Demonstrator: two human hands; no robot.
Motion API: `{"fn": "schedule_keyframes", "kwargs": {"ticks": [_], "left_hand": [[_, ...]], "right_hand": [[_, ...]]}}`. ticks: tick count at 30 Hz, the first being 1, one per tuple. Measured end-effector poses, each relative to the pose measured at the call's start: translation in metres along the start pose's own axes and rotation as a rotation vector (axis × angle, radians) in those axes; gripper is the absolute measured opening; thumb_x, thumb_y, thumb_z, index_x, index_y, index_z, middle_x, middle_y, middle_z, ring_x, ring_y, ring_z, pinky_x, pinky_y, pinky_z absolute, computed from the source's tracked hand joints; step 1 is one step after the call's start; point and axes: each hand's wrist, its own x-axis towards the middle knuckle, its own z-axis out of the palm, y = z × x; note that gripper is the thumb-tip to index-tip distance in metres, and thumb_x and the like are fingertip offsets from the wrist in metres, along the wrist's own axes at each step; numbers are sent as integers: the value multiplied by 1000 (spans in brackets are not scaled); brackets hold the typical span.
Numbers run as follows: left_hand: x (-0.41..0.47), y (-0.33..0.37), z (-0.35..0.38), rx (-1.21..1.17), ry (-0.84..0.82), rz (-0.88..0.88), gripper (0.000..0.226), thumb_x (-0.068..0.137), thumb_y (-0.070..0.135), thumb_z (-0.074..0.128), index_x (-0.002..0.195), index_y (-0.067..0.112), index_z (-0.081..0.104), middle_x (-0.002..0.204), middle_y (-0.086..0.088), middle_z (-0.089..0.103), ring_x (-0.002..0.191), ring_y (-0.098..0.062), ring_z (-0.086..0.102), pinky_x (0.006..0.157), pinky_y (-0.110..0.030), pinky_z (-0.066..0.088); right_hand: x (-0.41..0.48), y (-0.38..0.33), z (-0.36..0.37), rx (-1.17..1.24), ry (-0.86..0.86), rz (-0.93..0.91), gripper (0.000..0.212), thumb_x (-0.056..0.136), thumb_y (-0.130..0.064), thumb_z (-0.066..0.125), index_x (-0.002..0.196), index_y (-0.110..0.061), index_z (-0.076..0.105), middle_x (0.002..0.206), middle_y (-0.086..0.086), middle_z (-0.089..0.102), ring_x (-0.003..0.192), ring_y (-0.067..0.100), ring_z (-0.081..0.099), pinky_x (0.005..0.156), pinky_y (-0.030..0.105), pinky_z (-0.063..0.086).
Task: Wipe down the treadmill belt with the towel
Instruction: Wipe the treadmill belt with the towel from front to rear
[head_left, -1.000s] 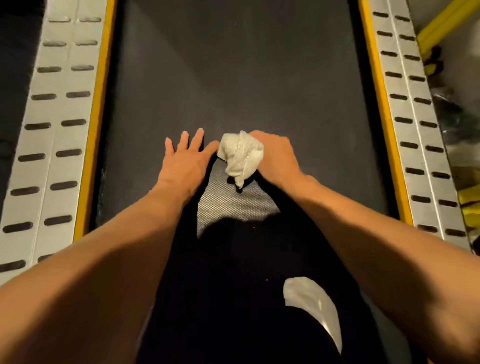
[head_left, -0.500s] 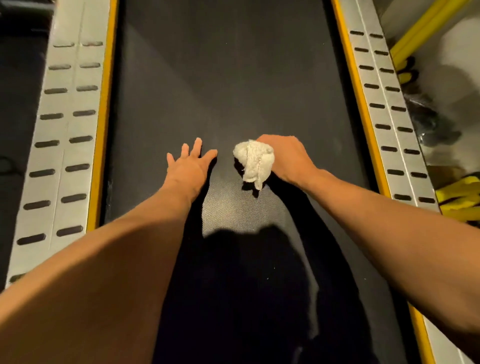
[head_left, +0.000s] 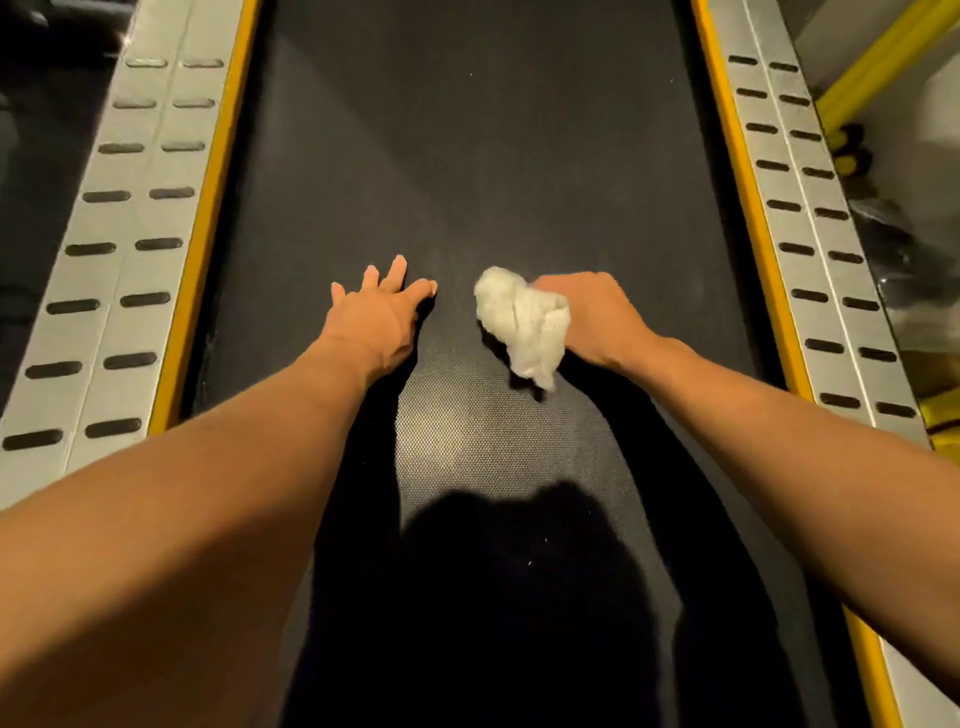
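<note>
The dark treadmill belt (head_left: 467, 156) runs up the middle of the view. My right hand (head_left: 597, 317) grips a crumpled white towel (head_left: 524, 322) and holds it down on the belt, right of centre. My left hand (head_left: 379, 312) lies flat on the belt with its fingers spread, a short gap left of the towel. Both forearms reach in from the bottom corners. The fingers of my right hand are hidden under the hand and towel.
Silver side rails with dark slots flank the belt, left (head_left: 119, 249) and right (head_left: 810, 234), each edged by a yellow strip (head_left: 202, 249). Yellow bars (head_left: 878, 57) and dim objects lie beyond the right rail. My shadow covers the near belt.
The two hands have drawn apart: my right hand with the towel has slid to the right across the belt, while my left hand stays flat. The view has shifted slightly.
</note>
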Motion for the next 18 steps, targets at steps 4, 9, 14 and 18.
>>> {"fn": "schedule_keyframes", "kwargs": {"ticks": [4, 9, 14, 18], "left_hand": [[1, 2, 3, 29, 20, 9, 48, 101, 39, 32, 148, 30, 23, 159, -5, 7, 143, -38, 13, 106, -68, 20], [-21, 14, 10, -40, 135, 41, 41, 98, 34, 43, 138, 27, 38, 144, -3, 34, 130, -34, 31, 101, -66, 29], [-42, 14, 9, -255, 296, 73, 36, 96, 30, 45, 131, 27, 47, 133, -3, 46, 114, -34, 50, 92, -54, 47], [-52, 22, 10, -201, 297, 187, 39, 96, 32, 42, 136, 33, 43, 139, 0, 43, 115, -32, 51, 89, -51, 50]], "right_hand": [[-43, 5, -8, -93, -351, -227, 23, 91, -25, 53, 69, -17, 54, 70, -3, 61, 70, 22, 58, 59, 25, 39], [-24, 37, -30, -30, 55, -44, 19, 92, -22, 54, 78, -10, 59, 76, 0, 64, 79, 26, 62, 64, 32, 40], [-53, 39, 4, -110, 4, -80, 24, 91, -26, 50, 67, -21, 49, 62, -12, 49, 69, 21, 58, 59, 29, 33], [-102, 31, -2, -48, -266, -227, 23, 91, -24, 55, 70, -17, 58, 63, -10, 56, 66, 17, 56, 65, 27, 42]]}}
